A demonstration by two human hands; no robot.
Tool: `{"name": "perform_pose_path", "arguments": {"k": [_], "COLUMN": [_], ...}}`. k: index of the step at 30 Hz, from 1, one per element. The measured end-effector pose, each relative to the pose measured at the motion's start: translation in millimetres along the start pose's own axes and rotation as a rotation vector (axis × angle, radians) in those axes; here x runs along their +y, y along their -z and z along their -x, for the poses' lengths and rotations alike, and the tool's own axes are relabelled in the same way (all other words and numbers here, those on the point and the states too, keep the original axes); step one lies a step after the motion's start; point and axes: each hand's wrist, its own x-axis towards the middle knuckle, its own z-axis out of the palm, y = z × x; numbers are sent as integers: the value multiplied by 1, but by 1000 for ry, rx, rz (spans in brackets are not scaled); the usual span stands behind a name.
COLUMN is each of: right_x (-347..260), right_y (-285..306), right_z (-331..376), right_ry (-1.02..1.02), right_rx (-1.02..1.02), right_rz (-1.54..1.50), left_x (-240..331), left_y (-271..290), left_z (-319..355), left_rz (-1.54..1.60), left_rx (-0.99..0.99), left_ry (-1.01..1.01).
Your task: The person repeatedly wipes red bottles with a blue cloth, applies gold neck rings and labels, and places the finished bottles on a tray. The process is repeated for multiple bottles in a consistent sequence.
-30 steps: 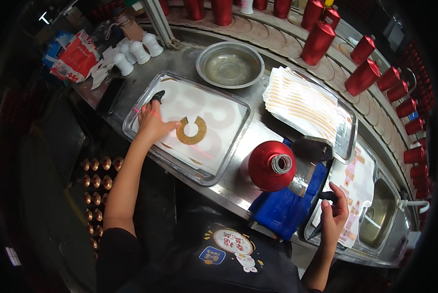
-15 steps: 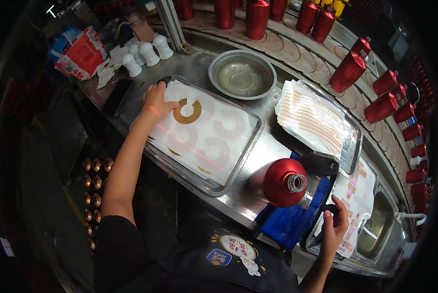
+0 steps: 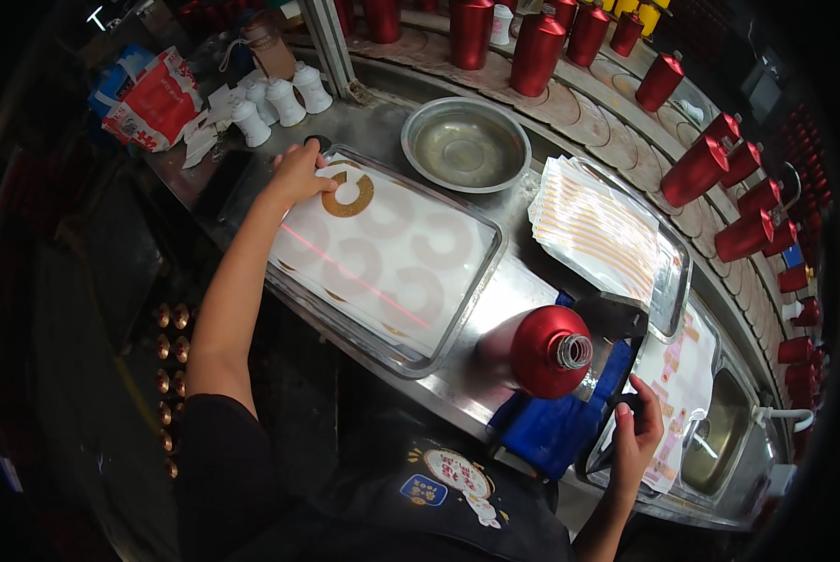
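Observation:
My left hand [image 3: 298, 175] is at the far left corner of a metal tray [image 3: 495, 245], its thumb on the edge of a gold C-shaped decal [image 3: 360, 199]. The decal lies on a white sheet [image 3: 382, 253] with faint C shapes showing through. A black covering [image 3: 318, 142] shows at a fingertip. My right hand [image 3: 637, 429] is raised with bent fingers, thumb and forefinger apart; a small black piece by them may be a finger cover. Left of it, a red bottle [image 3: 543, 354] with an open threaded neck rests tilted on a stand with a blue cloth [image 3: 549, 433].
A metal bowl [image 3: 418, 114] of liquid stands behind the tray. Striped decal sheets [image 3: 593, 225] fill another tray; pink-patterned sheets [image 3: 668, 412] lie beside a sink [image 3: 720, 450]. Red bottles [image 3: 539, 56] line a curved conveyor [image 3: 570, 117]. White ceramic pieces [image 3: 285, 103] stand far left.
My left hand has moved slightly toward the far left, and the gold decal has shifted with it. My right hand has barely moved. Bottles on the conveyor have shifted right.

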Motion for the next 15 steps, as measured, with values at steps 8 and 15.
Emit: {"name": "perform_pose_path", "arguments": {"k": [8, 15], "right_x": [-23, -61], "right_y": [-17, -57], "right_z": [10, 39], "right_ry": [44, 100], "right_rx": [26, -331], "right_rz": [-10, 80], "left_x": [-28, 8], "left_y": [-20, 1], "left_z": [-30, 11], "left_rz": [247, 272], "left_rx": [147, 325], "left_ry": [11, -48]}}
